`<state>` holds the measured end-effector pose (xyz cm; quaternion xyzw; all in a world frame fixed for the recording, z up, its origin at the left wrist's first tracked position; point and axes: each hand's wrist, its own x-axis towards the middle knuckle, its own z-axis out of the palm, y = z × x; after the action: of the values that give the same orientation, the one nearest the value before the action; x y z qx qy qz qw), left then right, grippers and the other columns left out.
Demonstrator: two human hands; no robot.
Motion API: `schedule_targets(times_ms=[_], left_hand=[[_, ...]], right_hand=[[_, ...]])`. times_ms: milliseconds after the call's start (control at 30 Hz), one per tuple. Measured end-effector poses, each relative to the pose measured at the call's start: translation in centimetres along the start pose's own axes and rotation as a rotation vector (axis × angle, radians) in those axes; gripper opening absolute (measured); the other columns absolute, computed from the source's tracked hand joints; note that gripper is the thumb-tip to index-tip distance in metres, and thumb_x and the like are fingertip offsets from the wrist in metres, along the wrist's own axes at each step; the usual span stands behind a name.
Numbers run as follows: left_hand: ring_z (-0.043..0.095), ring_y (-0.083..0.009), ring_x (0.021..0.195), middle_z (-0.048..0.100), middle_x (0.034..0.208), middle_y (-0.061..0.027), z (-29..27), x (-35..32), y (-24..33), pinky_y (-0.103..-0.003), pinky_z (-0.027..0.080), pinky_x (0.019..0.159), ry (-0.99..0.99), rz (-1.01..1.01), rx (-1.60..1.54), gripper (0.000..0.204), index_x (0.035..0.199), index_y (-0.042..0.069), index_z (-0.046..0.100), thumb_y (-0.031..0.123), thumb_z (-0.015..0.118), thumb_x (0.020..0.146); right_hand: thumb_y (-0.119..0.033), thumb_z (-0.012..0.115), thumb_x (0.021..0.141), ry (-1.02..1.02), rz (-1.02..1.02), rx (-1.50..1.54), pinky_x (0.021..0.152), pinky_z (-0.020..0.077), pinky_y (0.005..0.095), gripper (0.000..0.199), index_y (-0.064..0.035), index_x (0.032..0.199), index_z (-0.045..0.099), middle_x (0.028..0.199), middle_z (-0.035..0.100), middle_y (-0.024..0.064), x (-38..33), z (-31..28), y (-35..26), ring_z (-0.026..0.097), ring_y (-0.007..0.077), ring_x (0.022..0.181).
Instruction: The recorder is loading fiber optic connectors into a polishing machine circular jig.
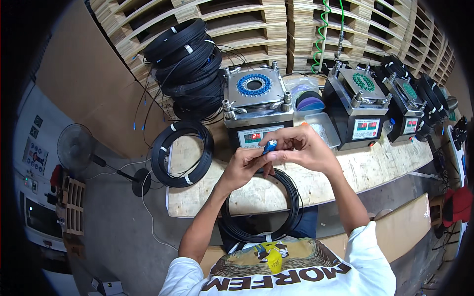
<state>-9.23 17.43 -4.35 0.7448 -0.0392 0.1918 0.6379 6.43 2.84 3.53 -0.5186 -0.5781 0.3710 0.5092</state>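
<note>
Blue connector (269, 146), mostly hidden, pinched by left hand (245, 165) and right hand (301, 148).

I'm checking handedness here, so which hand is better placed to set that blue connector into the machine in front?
Probably the right hand. It pinches the blue connector from above and sits closer to the polishing machine. The left hand supports from below, nearer the black cable coil.

One camera sits on the person's head and looks down, close above the fingers (270, 153), with the desk (256, 195) just under and past them.
</note>
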Motion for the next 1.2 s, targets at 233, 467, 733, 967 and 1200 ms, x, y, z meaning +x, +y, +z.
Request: schedule_targets(times_ms=[233,467,733,967,1200], left_hand=[[0.065,-0.0114,0.075,0.067,0.085,-0.0067,2.4,-0.8,1.6,-0.027,0.053,0.066,0.249,-0.047,-0.323,0.023,0.115,-0.002,0.061,0.014,0.061,0.099],[0.057,-0.0042,0.072,0.065,0.084,-0.0027,2.5,-0.9,1.8,-0.019,0.045,0.061,0.325,0.083,0.017,0.019,0.108,-0.005,0.069,0.008,0.067,0.094],[0.05,-0.0042,0.064,0.059,0.075,0.0005,2.1,-2.0,-0.2,-0.02,0.037,0.056,0.478,0.062,0.074,0.02,0.102,-0.004,0.073,0.012,0.072,0.091],[0.048,-0.0065,0.063,0.061,0.078,-0.0038,2.2,-1.4,-1.5,-0.022,0.036,0.056,0.433,0.084,-0.013,0.025,0.099,-0.004,0.071,0.02,0.071,0.093],[0.051,-0.0085,0.066,0.072,0.096,-0.0132,1.4,-2.5,-2.9,-0.025,0.042,0.058,0.417,0.108,-0.039,0.023,0.11,-0.002,0.07,0.015,0.07,0.093]], right_hand=[[-0.006,0.071,0.089,0.173,-0.124,-0.024,0.058,0.0496,0.0233,0.016,0.0005,0.103,0.074,0.074,0.067,0.0048,-0.3,2.0,0.9,0.064,0.0077,0.067],[-0.01,0.077,0.082,0.244,-0.193,-0.031,0.064,0.0365,0.0264,0.024,-0.0047,0.106,0.077,0.072,0.046,-0.0019,-0.6,1.6,1.6,0.042,0.0103,0.07],[-0.021,0.072,0.091,0.02,-0.075,0.077,0.07,0.049,0.0249,0.071,-0.0082,0.152,0.036,0.084,0.063,0.0023,-0.9,-2.9,5.3,0.058,0.0077,0.078],[0.006,0.066,0.074,0.417,0.5,-0.814,0.058,0.0539,0.0371,0.038,-0.0014,0.111,0.065,0.079,0.071,0.0171,-2.7,-18.7,24.4,0.07,0.0268,0.067],[-0.006,0.06,0.083,0.264,0.534,-1.065,0.084,0.0514,0.0426,0.027,-0.0095,0.11,0.066,0.105,0.063,0.0216,-4.1,-17.4,32.7,0.063,0.0383,0.099]])
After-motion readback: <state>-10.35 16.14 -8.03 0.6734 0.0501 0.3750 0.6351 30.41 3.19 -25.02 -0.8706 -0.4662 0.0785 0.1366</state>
